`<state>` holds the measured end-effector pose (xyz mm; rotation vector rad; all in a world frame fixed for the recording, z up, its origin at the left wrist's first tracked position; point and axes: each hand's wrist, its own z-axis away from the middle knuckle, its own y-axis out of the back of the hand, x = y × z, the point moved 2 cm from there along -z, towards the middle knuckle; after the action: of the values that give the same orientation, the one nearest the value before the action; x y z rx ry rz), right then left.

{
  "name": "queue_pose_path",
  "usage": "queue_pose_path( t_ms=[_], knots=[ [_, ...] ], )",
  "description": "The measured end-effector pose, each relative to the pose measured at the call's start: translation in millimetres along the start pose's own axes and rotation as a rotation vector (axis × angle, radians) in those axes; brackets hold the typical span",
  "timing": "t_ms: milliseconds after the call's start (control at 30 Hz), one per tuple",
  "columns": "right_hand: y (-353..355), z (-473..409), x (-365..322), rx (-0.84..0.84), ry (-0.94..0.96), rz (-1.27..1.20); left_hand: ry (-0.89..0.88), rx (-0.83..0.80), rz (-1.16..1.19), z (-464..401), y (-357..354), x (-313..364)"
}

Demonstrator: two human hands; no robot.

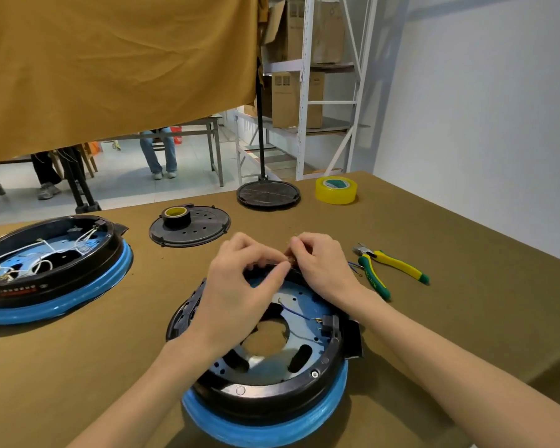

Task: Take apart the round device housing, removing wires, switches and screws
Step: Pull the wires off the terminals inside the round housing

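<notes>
1. You are working on the housing (265, 376), a round black shell with a blue rim, which is sitting on the desk (450, 240) right in front of you, open side up
2. Your left hand (236, 286) is reaching over the housing's far edge, thumb and forefinger curled and pinching at something small there
3. Your right hand (320, 260) is meeting it at the same spot, fingers curled and pinching too; the two hands are touching at the fingertips, and what they are gripping is too small to make out
4. A thin blue wire (293, 310) is lying across the metal plate inside the housing, near a black switch block (328, 324) at the right wall
5. A screw (314, 374) is sitting in the rim on the near right
6. Pliers (388, 266) with green and yellow grips are lying on the desk just right of your right hand, jaws pointing away from you
7. A second housing (52, 270), full of white wires, is sitting well to the left
8. Two black covers are lying farther back: one (204, 231) carrying a small tape roll (175, 216), the other (268, 194) bare
9. A yellow tape roll (336, 190) is standing near the far edge
</notes>
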<state>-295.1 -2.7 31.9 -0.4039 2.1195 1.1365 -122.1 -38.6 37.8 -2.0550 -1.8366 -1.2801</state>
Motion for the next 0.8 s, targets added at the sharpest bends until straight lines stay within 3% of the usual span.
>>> queue_pose_path(
  t_ms=[67,167,233,433,600,700,800],
  knots=[
    [6,10,-10,0.011,0.083,-0.122,0.152,0.13,0.173,-4,7,-5],
    [7,24,-24,-0.208,0.141,-0.253,0.311,0.178,0.366,-7,11,-10],
    [8,28,-29,-0.269,0.183,-0.259,0.365,0.177,0.447,-9,11,-13],
    [8,17,-24,-0.138,0.195,-0.298,0.407,0.138,0.43,-7,9,-19],
    [29,-32,31,0.1,-0.019,0.051,0.319,-0.238,0.098,0,-7,-19],
    [30,-49,66,0.055,-0.143,0.269,0.164,-0.494,-0.053,8,-15,-13],
    [27,-55,79,-0.031,-0.228,0.414,0.124,-0.619,-0.12,11,-18,-14]
  ],
)
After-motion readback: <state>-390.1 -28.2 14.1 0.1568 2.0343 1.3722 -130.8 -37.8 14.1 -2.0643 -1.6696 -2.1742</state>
